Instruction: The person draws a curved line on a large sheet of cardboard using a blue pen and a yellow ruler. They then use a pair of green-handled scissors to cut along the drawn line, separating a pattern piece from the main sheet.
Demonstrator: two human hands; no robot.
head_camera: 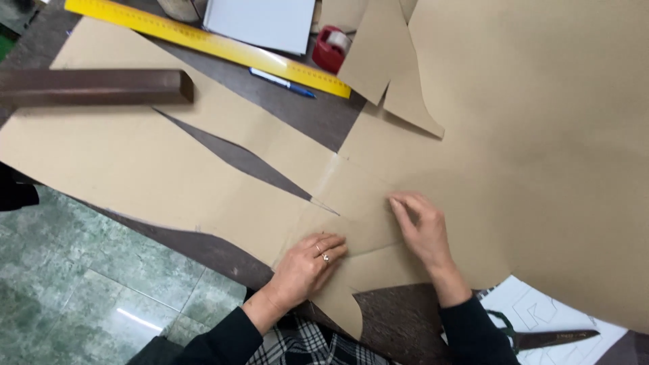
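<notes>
**Both hands flat on a cut kraft paper piece**

Biggest thing here is the brown kraft paper [541,135], matte and smooth, spread over most of the dark wood-grain surface [297,108]. It's cut into curvy pattern shapes, with a long pointed dart-like slit opening toward the left. A dark brown rectangular bar [94,86] lies on the paper's left end. A long yellow ruler [203,42] runs diagonally at the top, a white sheet [260,23] just above it, a blue and white pen [280,82] just below it, and a red tape dispenser [331,49] beside its end. Dark scissors [551,336] lie bottom right on a white printed sheet.

The left hand [307,267], ring on one finger, lies palm-down with fingers spread flat, no grip on anything, just pressing the paper near the surface's edge. The right hand [422,230] does the same, fingers straight, fingertips pressing just right of the slit's tip. The paper sits directly under both palms.
</notes>
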